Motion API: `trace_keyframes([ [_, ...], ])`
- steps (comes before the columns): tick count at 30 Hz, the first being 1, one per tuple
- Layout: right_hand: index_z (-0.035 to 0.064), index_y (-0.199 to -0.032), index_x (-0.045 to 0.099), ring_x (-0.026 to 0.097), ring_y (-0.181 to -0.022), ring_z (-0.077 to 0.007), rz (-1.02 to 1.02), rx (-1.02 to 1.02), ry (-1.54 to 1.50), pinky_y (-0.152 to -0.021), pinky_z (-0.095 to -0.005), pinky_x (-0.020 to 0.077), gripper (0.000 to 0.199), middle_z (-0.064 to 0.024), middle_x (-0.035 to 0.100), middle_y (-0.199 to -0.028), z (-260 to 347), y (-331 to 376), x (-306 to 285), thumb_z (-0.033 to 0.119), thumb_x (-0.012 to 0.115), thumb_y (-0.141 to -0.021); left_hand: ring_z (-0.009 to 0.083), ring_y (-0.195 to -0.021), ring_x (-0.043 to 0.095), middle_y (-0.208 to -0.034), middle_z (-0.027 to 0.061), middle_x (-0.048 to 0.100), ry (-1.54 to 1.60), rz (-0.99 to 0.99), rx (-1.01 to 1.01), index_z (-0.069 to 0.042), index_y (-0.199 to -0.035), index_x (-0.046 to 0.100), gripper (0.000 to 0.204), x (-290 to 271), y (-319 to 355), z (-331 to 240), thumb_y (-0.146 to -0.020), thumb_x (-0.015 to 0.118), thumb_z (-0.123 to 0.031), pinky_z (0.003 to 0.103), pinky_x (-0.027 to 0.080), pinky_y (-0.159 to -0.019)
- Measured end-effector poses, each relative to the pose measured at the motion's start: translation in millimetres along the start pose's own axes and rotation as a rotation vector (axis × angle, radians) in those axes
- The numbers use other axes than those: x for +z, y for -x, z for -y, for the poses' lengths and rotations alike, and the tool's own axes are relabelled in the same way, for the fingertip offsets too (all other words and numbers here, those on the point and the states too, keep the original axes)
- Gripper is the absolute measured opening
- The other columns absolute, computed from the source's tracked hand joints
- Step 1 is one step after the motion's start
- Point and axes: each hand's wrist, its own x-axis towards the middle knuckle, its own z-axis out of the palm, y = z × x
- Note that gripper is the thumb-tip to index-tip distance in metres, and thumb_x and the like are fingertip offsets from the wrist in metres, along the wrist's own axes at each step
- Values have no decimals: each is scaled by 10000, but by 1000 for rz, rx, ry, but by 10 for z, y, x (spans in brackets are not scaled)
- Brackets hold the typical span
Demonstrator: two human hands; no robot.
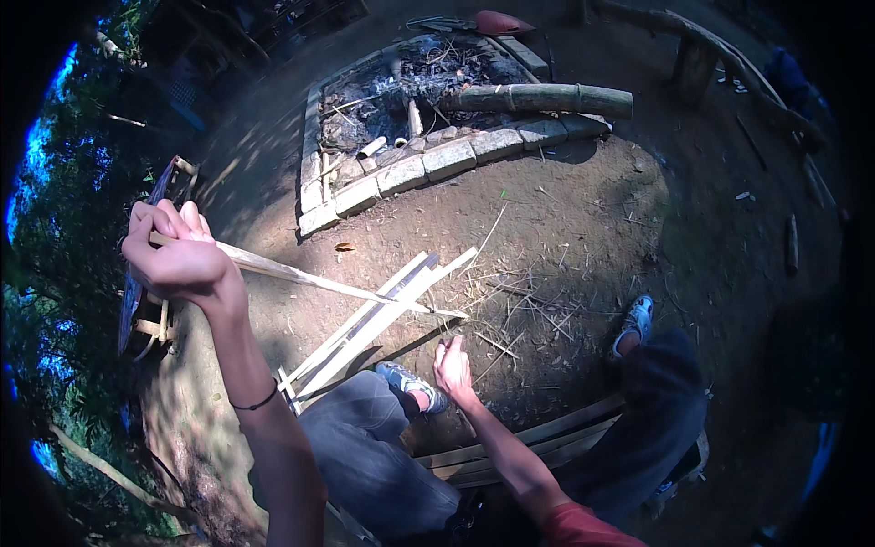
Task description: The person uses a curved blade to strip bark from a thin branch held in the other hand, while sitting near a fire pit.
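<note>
My left hand (185,258) is raised at the left, its fingers curled round one end of a pale split bamboo strip (310,278). The strip slants down to the right, and its thin far end lies just above my right hand (453,369). That hand is closed low between my knees, fingers pressed together; what it grips, if anything, is too small to make out. Behind the held strip, several long split bamboo pieces (374,331) lie at a slant beside my left shoe (412,387).
Ahead is a fire pit edged with stone blocks (449,159), with ash inside and a thick bamboo pole (547,100) across its rim. Thin shavings (538,305) litter the dirt. A low bamboo seat (519,447) is under me. Bushes (68,273) grow at the left; a wooden rail (720,50) stands far right.
</note>
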Motion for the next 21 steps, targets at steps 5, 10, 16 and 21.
trace_keyframes([
  [5, 12, -1052, 385, 592, -663, -482, 29, -170, -218, -576, -537, 424, 216, -286, 565, -674, 471, 281, -217, 180, 486, -962, 111, -551, 163, -609, -5, 201, -41, -83, 72, -134, -648, 233, 262, 4, -25, 81, -855, 388, -174, 252, 187, -525],
  [10, 9, -1049, 398, 592, -690, -485, 27, -289, -331, -597, -543, 424, 205, -286, 564, -695, 876, 512, -143, 170, 487, -958, 111, -552, 161, -614, -3, 198, -55, -6, 59, -134, -649, 233, 256, 40, 38, 29, -857, 382, -153, 253, 164, -520],
  [16, -56, -1043, 422, 626, -788, -506, 6, 106, 35, -703, -562, 483, 313, -348, 623, -822, -348, -214, 216, 245, 454, -961, 110, -548, 156, -620, -2, 193, -37, -35, 35, -140, -648, 229, 221, 156, 105, -44, -828, 358, -147, 259, 157, -514],
  [21, -38, -1068, 407, 617, -818, -511, -27, -11, -102, -720, -571, 471, 323, -324, 626, -811, -298, -198, 4, 257, 475, -956, 104, -540, 163, -612, -2, 200, -40, -13, 31, -140, -640, 227, 204, 100, 109, 4, -808, 341, -158, 263, 136, -492],
])
